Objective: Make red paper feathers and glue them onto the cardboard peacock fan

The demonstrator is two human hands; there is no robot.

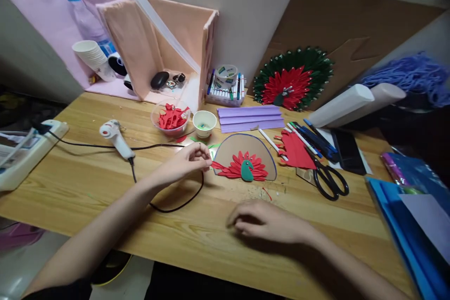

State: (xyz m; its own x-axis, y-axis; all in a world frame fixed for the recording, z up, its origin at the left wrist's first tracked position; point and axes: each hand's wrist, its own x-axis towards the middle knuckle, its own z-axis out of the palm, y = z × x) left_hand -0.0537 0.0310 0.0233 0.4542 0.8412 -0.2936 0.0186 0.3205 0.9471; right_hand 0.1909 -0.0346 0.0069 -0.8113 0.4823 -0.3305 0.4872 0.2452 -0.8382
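My left hand (188, 161) is curled, its fingertips pinched at the left edge of a half-round cardboard piece (246, 147) that carries red paper feathers and a green peacock body (246, 170). Whether the pinch holds a small piece I cannot make out. My right hand (267, 222) lies on the wooden table (87, 183) in front of the cardboard, fingers loosely bent and pointing left, nothing visible in it. A clear bowl of red paper cut-outs (171, 118) and a small white cup (204, 123) stand just behind my left hand.
A white glue gun (116, 137) lies at left, its black cord looping under my left wrist. Black scissors (326, 176), red paper, pens and purple paper strips (249, 118) lie at right. A finished peacock fan (292, 79) leans on the back board. Blue folders (408, 225) sit at far right.
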